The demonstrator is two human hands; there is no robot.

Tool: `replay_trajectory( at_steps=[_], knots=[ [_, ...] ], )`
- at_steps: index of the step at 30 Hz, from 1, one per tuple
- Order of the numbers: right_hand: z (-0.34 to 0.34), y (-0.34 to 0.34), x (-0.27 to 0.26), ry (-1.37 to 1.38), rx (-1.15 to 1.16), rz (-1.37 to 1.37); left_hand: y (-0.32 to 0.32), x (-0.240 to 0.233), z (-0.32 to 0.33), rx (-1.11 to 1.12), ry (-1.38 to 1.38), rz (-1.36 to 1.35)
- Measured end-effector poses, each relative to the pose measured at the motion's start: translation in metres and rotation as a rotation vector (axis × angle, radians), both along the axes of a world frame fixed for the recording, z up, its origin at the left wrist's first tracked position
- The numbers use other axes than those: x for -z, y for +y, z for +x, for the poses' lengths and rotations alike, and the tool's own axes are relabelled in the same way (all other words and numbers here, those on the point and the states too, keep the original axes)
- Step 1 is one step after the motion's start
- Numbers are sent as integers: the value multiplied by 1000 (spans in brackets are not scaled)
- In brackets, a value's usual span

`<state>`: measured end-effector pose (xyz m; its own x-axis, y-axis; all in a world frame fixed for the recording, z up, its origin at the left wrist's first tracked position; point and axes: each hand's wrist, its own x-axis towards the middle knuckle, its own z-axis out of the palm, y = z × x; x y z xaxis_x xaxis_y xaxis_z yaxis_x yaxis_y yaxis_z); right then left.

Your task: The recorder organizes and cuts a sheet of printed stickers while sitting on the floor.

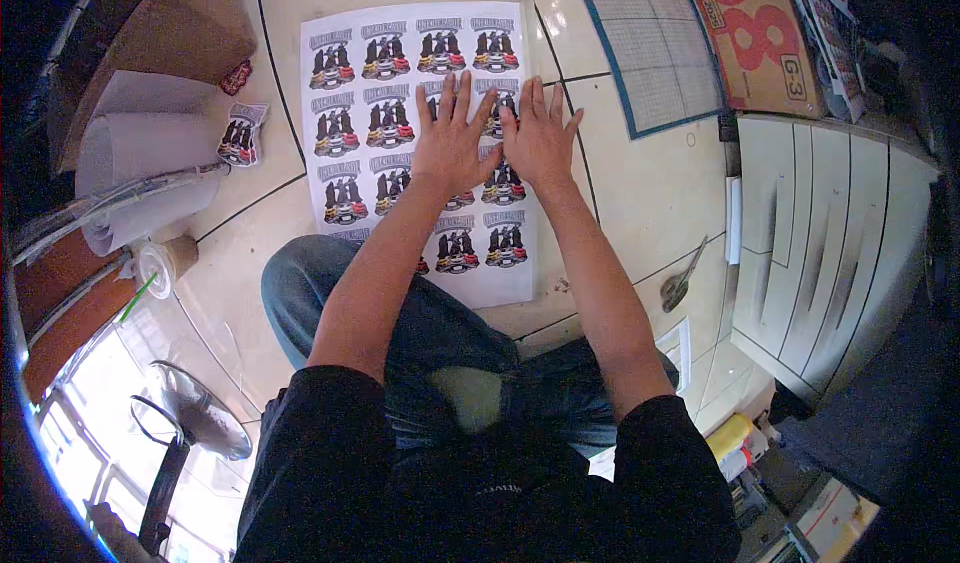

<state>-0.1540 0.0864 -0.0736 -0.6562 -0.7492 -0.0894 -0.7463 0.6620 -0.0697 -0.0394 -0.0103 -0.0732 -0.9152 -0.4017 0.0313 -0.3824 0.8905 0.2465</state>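
A white sheet printed with rows of identical stickers, each showing dark figures and coloured cars, lies on the tiled floor in front of my crossed legs. Flat on its middle right rests my left hand, palm down with the fingers apart. My right hand lies palm down across the sheet's right edge, its thumb over a printed design and its outer fingers beyond the paper. The two thumbs are close to each other. Part of the sheet's lower left is hidden by my left forearm and knee.
Scissors lie at the right, near a drawer cabinet. A cutting mat and a cardboard box are at the upper right. On the left are a cut-out sticker, rolled sheet material and a lidded cup with a green straw.
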Motion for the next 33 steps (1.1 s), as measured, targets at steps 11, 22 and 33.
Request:
replay_trajectory(
  at_steps=[11,22,33],
  knots=[
    [-45,-55,2,-37,25,-56,-2,-2,-1,11,-12,15],
    [-96,-113,9,30,31,-104,-2,-9,-7,38,-25,19],
    [-40,-53,27,89,45,-272,4,-2,-7,8,-42,6]
  ],
)
